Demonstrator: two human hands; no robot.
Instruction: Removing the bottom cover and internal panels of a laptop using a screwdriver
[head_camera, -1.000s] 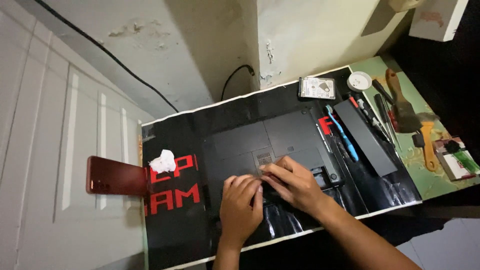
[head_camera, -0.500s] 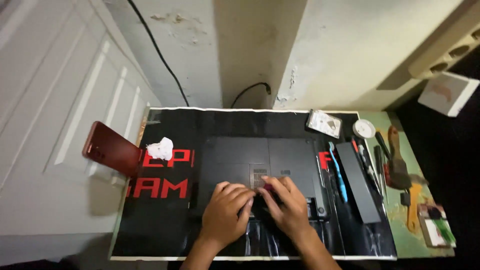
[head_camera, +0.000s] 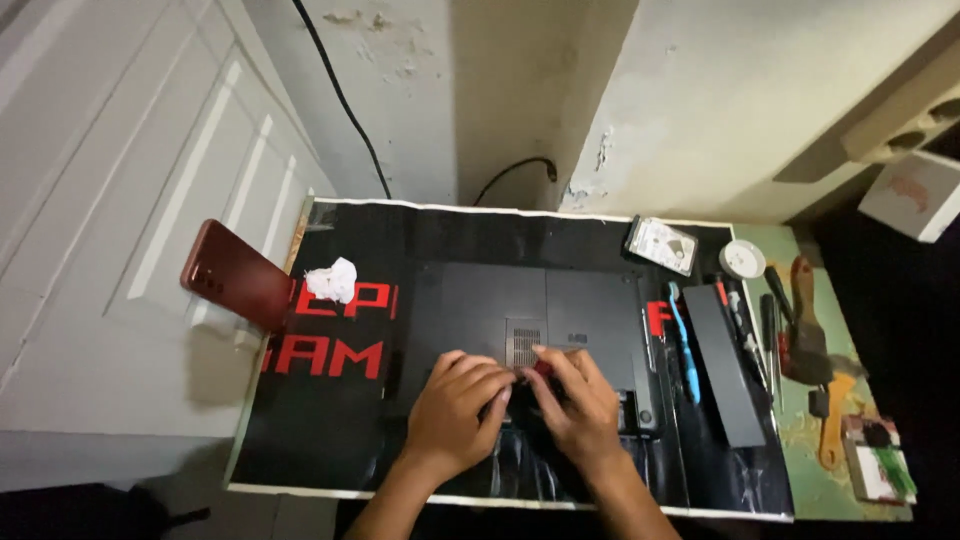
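a dark laptop (head_camera: 540, 335) lies bottom side up in the middle of a black mat (head_camera: 330, 430) with red letters, and both hands rest on its near edge. the left hand (head_camera: 455, 410) lies flat with its fingers bent down on the laptop, and the right hand (head_camera: 580, 410) sits just beside it, touching it, with a small red thing (head_camera: 541, 369) at its fingertips, but i cannot tell if either hand is pinching anything. a red phone (head_camera: 235, 275) and a white paper ball (head_camera: 332, 280) are off to the left, and a silver drive (head_camera: 661, 245), a long black bar (head_camera: 722, 378) and a blue tool (head_camera: 683, 345) are off to the right.
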